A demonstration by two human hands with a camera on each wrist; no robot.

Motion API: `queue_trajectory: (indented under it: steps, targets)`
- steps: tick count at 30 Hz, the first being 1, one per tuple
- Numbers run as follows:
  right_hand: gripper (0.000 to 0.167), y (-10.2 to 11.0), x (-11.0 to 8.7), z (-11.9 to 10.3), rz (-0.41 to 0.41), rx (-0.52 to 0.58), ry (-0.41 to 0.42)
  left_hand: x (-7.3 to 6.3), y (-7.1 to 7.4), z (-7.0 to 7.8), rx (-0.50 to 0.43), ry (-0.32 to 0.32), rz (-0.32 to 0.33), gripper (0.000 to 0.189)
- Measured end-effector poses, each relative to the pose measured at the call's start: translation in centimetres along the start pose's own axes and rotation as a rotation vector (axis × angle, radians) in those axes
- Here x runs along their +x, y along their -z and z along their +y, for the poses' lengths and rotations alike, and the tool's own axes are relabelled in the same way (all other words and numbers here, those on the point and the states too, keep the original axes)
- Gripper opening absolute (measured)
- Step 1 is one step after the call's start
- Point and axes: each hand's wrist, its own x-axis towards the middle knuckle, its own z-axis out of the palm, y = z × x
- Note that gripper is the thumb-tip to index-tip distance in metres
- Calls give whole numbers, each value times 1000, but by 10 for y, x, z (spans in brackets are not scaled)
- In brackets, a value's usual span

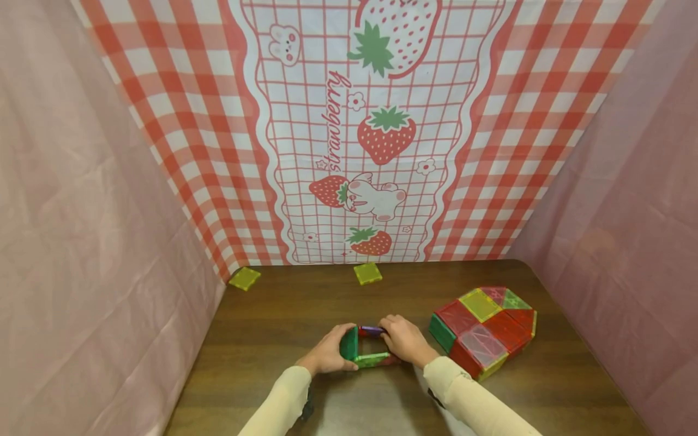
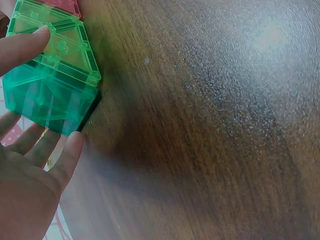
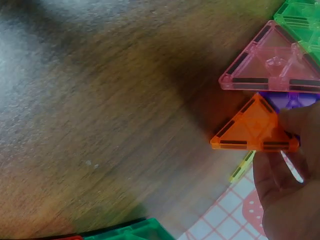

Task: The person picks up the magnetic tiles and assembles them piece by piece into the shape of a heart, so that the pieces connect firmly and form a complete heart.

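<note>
Standing magnetic tiles form a small ring on the table in the head view. My left hand grips its left corner, thumb on a light green tile and fingers along a dark green tile. At the ring's right side is my right hand. In the right wrist view, its thumb and fingers pinch an orange triangle tile. A purple tile shows behind that triangle, partly hidden by the hand. Beside it stands a pink triangle tile, joined to the light green end.
A larger block of joined tiles, red, pink, yellow and green, sits at the right of the wooden table. Yellow square tiles lie at the back left and back middle. A strawberry-print cloth hangs behind.
</note>
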Motion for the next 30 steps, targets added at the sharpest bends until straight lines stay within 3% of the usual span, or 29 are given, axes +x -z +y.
queue_trajectory:
  steps: [5, 10, 17, 22, 30]
  targets:
    - [14, 1, 3, -4, -57, 69, -21, -1, -1, -1, -13, 5, -4, 97]
    - [25, 2, 3, -2, -55, 179, -67, -3, -2, -1, -10, -2, 3, 98]
    - [20, 2, -2, 11, -45, 142, -220, -3, -1, -4, -5, -27, 12, 97]
    - [16, 2, -5, 17, -22, 179, -307, 3, 3, -4, 1, -51, 8, 97]
    - [9, -1, -7, 21, -26, 216, -307, 9, 7, -4, 13, -36, -22, 98]
